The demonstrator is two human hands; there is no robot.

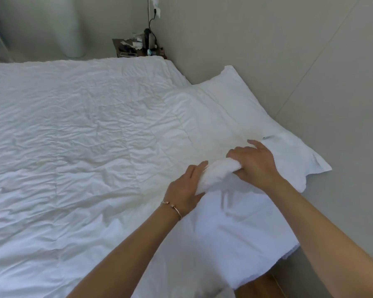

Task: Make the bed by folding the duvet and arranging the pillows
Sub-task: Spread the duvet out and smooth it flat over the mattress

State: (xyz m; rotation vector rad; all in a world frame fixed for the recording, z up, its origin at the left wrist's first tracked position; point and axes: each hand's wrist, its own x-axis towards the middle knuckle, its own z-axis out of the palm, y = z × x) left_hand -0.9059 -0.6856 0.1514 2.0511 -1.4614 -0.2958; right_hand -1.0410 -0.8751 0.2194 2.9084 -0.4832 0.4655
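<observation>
I have both hands on the bunched top edge of the duvet (84, 130), near the head of the bed by the wall (289, 50). My left hand (184, 190) has its fingers (199, 166) curled around the near end of the gathered roll of fabric, and my right hand (254, 162) grips the far end, thumb tucked under. The rest of the duvet lies spread and wrinkled across the bed. A pillow (235, 100) sits at the wall, partly under the duvet's edge, and a second pillow (295, 151) lies just beside my right hand.

What worries me is the grip itself. I hold only a narrow bunch, so if I pull from here, I judge the fold will come out skewed, one corner dragging while the far side stays put. The fabric could also slip through my fingers, since I am pinching cover cloth and perhaps not the filling inside. Drawing the edge back may tug the covered pillow out of place. The bedside table (138, 48) with its clutter stands well apart, so I count it no hazard.
</observation>
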